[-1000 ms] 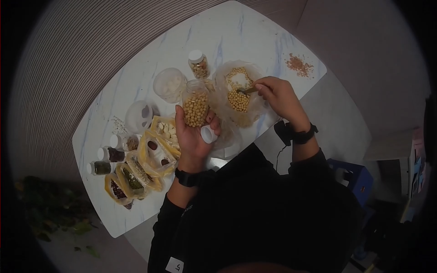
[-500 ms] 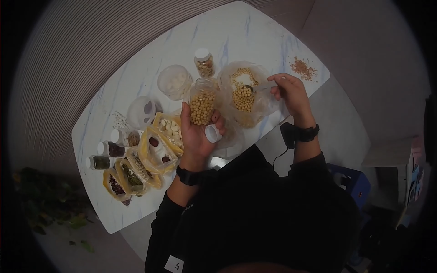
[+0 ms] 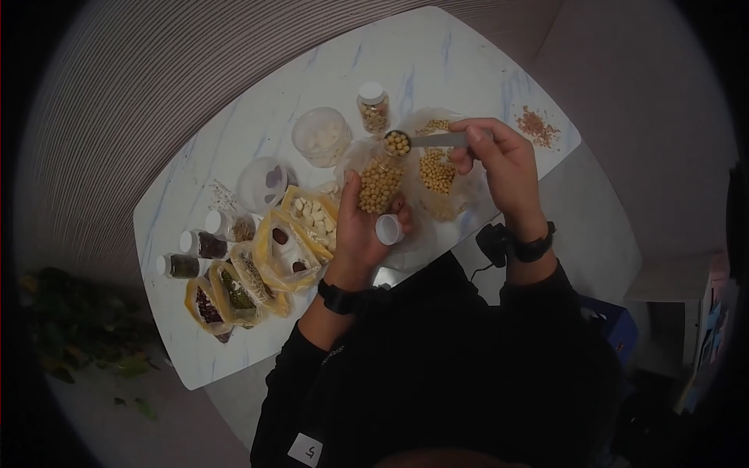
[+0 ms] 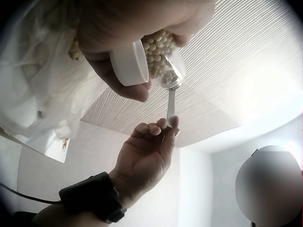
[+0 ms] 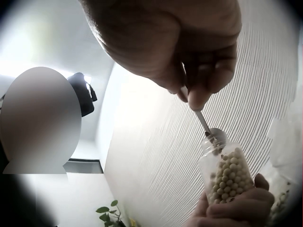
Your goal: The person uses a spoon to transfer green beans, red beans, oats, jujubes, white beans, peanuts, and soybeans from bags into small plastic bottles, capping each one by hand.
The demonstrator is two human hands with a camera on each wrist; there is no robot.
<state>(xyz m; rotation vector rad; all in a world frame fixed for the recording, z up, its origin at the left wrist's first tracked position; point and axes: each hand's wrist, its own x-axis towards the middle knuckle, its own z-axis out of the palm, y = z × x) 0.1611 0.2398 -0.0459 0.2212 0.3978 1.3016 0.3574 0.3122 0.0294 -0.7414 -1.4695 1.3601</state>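
My left hand (image 3: pixel 360 243) grips a clear jar (image 3: pixel 380 187) largely full of yellow soybeans, its mouth tilted up and away. The same hand also holds a white screw cap (image 4: pixel 130 65) by its fingers. In my right hand (image 3: pixel 505 164) the handle of a metal spoon (image 3: pixel 437 140) is pinched between thumb and fingers. The spoon's bowl carries a heap of soybeans right at the jar's mouth, as the right wrist view also shows. Just beyond the jar, partly hidden under the right hand, lies an open plastic bag (image 3: pixel 466 189) of soybeans.
A capped jar (image 3: pixel 374 113) and a round tub (image 3: pixel 321 136) of pale pieces stand behind. Another tub (image 3: pixel 263 185), several capped jars and open yellow bags (image 3: pixel 269 273) fill the table's left. Reddish crumbs (image 3: pixel 538 127) lie at the far right corner.
The spoon has come up out of the soybean bag with beans in it and moved left to the jar's mouth. The left hand still holds the jar and cap.
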